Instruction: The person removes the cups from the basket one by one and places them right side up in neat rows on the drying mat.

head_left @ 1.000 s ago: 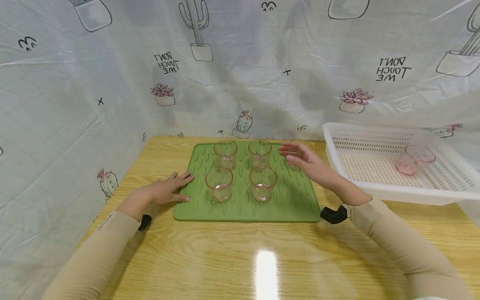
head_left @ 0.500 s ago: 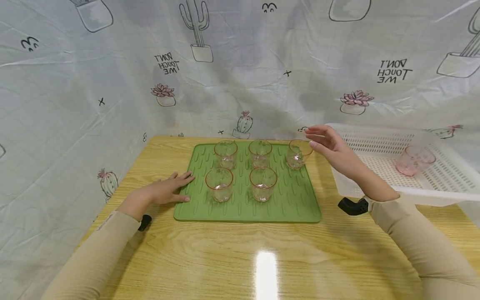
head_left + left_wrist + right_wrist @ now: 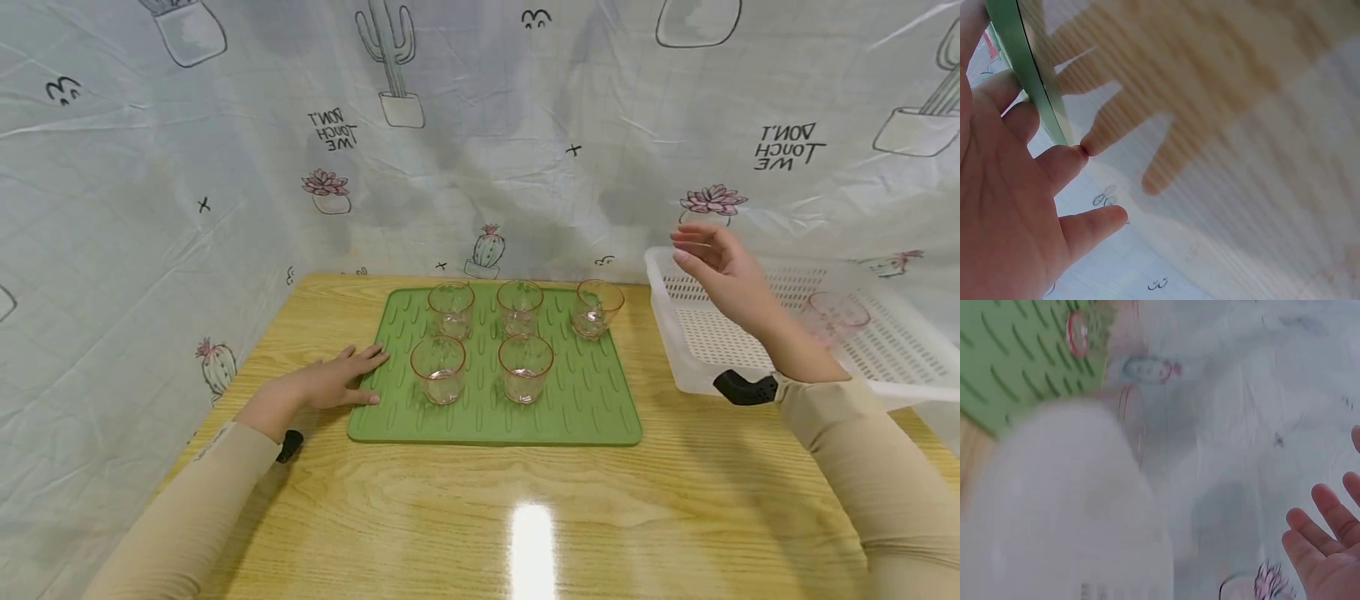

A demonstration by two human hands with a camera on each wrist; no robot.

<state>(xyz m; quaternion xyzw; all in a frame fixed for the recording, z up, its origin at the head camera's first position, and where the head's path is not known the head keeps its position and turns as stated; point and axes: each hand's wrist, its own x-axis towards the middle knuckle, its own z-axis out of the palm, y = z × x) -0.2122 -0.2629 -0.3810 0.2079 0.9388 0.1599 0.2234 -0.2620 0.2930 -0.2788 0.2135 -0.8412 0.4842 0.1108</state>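
My left hand (image 3: pixel 336 381) lies with fingers spread at the left edge of the green ribbed mat (image 3: pixel 480 421), fingertips on it. In the left wrist view, the fingers (image 3: pixel 1060 165) meet the mat's green edge (image 3: pixel 1025 69). Several clear glasses with red rims stand upright on the mat: a front-left glass (image 3: pixel 438 371), a front-right glass (image 3: pixel 526 371) and a back row ending in the back-right glass (image 3: pixel 597 310). My right hand (image 3: pixel 727 271) hovers over the left part of the white basket (image 3: pixel 667 333), fingers loosely bent, holding nothing. A pink-tinted glass (image 3: pixel 840 312) is inside the basket, partly behind my right arm.
A pale cactus-print sheet (image 3: pixel 480 125) hangs behind and to the left of the wooden table (image 3: pixel 420 517). The basket's raised walls stand just right of the mat. Black wrist devices stick out below both wrists, such as the right device (image 3: pixel 742 388).
My right hand has moved right and up, from the back-right glass to over the basket, leaving that glass standing on the mat. My left hand has stayed in place.
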